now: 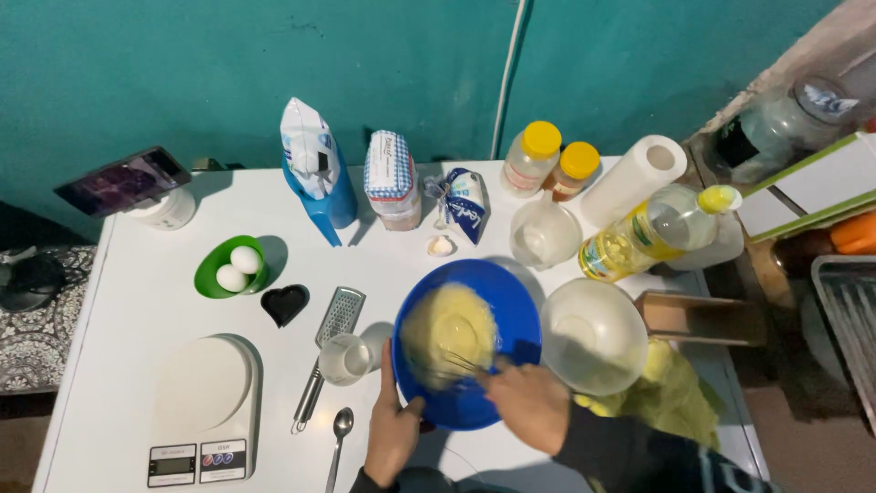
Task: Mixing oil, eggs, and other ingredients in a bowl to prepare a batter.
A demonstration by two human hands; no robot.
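Left hand (394, 429) raised from the bottom edge, palm clamped against the near-left rim of the blue bowl (516, 306), thumb up along the outside wall, fingers hidden behind the bowl. Right hand (529, 402) reaching in from the lower right, dark sleeve (639, 452) at the wrist, fingers curled shut around the handle of a wire whisk (456, 363) angled down into the bowl. Whisk head blurred, wires barely traceable against the pale yellow batter (449, 330) heaped in the left half of the bowl. Bowl on the white desk (137, 301), near its front edge, tipped slightly toward the left hand.

Just right of the bowl, a clear glass bowl (593, 336), a yellow cloth (671, 393) partly tucked beneath it. Just left, a small glass cup (345, 358), a metal grater (330, 347) and a spoon (339, 429), bowl of the spoon upward. Farther left, a white kitchen scale (203, 402), a black heart-shaped dish (285, 303) and a green bowl (208, 276) with two eggs (237, 268).

Forearms and body cut off by the frame's lower edge. Contents of the bags and jars along the teal wall hard to make out.
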